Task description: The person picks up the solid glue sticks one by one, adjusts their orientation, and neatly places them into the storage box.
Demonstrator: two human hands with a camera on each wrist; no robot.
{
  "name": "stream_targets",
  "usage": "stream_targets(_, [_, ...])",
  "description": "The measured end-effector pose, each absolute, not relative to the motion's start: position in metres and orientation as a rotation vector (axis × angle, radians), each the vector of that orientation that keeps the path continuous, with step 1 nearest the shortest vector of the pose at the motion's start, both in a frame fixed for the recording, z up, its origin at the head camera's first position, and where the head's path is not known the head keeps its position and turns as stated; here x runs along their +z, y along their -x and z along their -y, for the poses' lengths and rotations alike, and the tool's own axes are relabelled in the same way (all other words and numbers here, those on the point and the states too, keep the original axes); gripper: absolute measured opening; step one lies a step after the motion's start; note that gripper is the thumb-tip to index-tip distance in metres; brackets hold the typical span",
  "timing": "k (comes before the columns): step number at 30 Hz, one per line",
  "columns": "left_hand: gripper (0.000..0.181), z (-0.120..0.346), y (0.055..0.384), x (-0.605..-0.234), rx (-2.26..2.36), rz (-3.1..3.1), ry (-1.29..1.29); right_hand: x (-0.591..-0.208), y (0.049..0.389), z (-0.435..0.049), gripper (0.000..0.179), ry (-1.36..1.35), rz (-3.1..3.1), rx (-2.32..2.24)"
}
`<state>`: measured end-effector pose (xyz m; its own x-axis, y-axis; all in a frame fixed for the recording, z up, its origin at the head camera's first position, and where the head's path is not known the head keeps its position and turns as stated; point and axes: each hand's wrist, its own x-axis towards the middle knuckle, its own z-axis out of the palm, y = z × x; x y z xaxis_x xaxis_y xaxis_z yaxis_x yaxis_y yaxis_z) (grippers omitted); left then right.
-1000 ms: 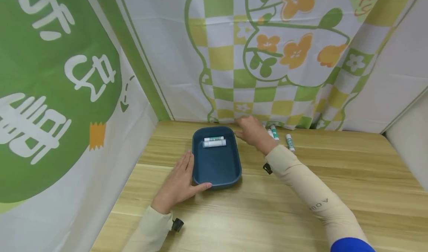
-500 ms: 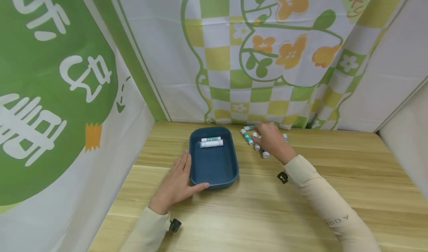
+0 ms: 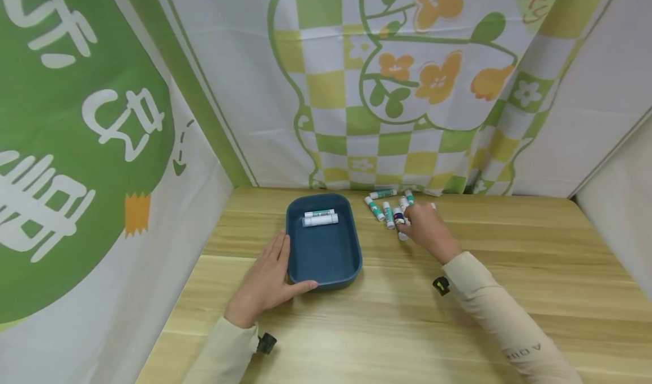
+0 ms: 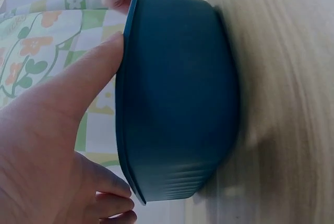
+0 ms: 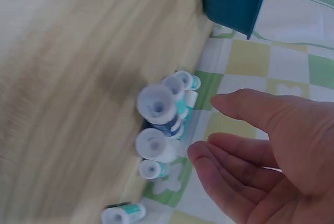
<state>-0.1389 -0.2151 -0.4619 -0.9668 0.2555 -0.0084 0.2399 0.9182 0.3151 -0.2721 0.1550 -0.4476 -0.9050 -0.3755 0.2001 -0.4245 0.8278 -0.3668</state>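
My left hand (image 3: 265, 282) lies along the left side of a dark blue tray (image 3: 326, 254), fingers straight and thumb on the near rim. In the left wrist view, the thumb touches the tray's rim (image 4: 122, 104). Two glue sticks lie inside the tray: a plain white one (image 3: 321, 220) and a green-labelled one (image 3: 319, 213). My right hand (image 3: 429, 231) is over a loose group of glue sticks right of the tray. Its fingers are loosely bent, holding nothing in the right wrist view, close to a navy-labelled glue stick (image 3: 398, 216) and white-capped ones (image 5: 154, 144).
More green-labelled glue sticks (image 3: 374, 209) lie scattered by the tray's far right corner, one (image 3: 383, 193) near the curtain (image 3: 377, 146). The curtain bounds the back of the wooden table (image 3: 356, 338). A white and green cloth (image 3: 204, 152) hangs at the left.
My right hand has moved right and toward me, from beside the tray's far right corner to the glue stick group, uncovering several sticks. My left hand stays on the tray.
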Motion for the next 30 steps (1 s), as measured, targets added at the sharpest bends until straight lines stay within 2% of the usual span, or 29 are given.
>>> stream_targets(11, [0.127, 0.215, 0.141, -0.455, 0.546, -2.975, -0.379, -0.462, 0.267, -0.154, 0.023, -0.464, 2.981, 0.696])
stream_targets(26, [0.127, 0.215, 0.138, -0.457, 0.568, -2.962, -0.361, -0.475, 0.263, -0.148, 0.034, -0.236, 3.026, 0.664])
stream_targets(30, [0.127, 0.215, 0.140, -0.458, 0.576, -2.960, -0.367, -0.477, 0.264, -0.150, 0.029, -0.209, 3.025, 0.687])
